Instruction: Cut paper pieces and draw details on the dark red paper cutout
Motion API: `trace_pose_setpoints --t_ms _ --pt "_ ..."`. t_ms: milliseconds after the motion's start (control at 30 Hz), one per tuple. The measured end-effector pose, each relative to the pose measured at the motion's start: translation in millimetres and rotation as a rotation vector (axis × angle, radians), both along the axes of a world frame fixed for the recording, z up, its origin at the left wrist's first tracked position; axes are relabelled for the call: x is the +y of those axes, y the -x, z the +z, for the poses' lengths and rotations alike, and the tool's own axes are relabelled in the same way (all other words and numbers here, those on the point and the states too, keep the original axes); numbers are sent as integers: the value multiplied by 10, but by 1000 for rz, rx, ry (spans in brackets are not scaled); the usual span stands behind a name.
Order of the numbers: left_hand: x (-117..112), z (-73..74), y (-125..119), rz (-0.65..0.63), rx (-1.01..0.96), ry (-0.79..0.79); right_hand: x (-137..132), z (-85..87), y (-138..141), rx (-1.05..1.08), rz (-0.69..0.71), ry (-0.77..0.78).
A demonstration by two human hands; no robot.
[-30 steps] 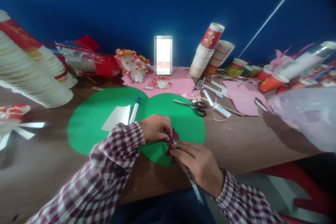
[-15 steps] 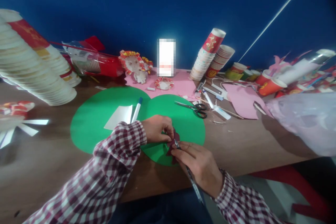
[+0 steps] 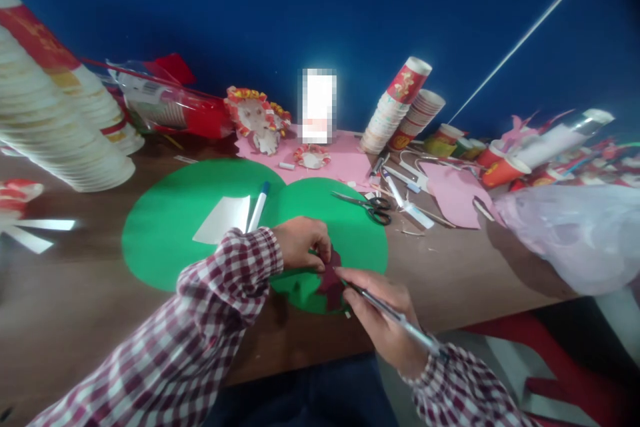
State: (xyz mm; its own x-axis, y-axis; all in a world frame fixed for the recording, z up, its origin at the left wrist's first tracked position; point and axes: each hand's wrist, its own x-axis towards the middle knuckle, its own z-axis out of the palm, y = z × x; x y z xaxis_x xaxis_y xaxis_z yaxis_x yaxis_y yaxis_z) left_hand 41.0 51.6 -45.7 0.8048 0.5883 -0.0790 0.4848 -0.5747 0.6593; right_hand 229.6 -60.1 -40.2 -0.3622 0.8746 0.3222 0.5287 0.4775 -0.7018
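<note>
My left hand [image 3: 301, 242] is closed in a pinch on a small dark red paper piece [image 3: 332, 279] that lies over the near edge of the right green paper disc [image 3: 350, 227]. My right hand [image 3: 383, 320] grips a thin pen [image 3: 395, 315], whose tip touches the dark red piece. A second, larger green disc [image 3: 170, 227] lies to the left, with a white slip of paper [image 3: 223, 218] and a blue-capped marker [image 3: 258, 205] on it.
Black-handled scissors [image 3: 367, 205] lie on the right disc's far edge. Stacks of paper cups lean at the far left [image 3: 55, 127] and back centre [image 3: 397, 107]. Pink paper [image 3: 457, 190], pens, cut cups and a clear plastic bag [image 3: 575, 233] crowd the right.
My right hand has tilted the pen from upright to slanting down to the right, and drawn back a little. The left hand keeps its pinch. The view shifted slightly.
</note>
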Motion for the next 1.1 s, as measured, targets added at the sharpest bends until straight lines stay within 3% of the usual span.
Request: trace_pose_setpoints --t_ms 300,633,1100 --pt "-2 12 -10 4 29 -27 33 -98 88 161 -110 363" --pt "17 -61 -14 -4 7 -44 35 -93 103 83 -96 401" --pt "11 -10 -15 -12 45 -35 39 -98 111 79 -88 366"
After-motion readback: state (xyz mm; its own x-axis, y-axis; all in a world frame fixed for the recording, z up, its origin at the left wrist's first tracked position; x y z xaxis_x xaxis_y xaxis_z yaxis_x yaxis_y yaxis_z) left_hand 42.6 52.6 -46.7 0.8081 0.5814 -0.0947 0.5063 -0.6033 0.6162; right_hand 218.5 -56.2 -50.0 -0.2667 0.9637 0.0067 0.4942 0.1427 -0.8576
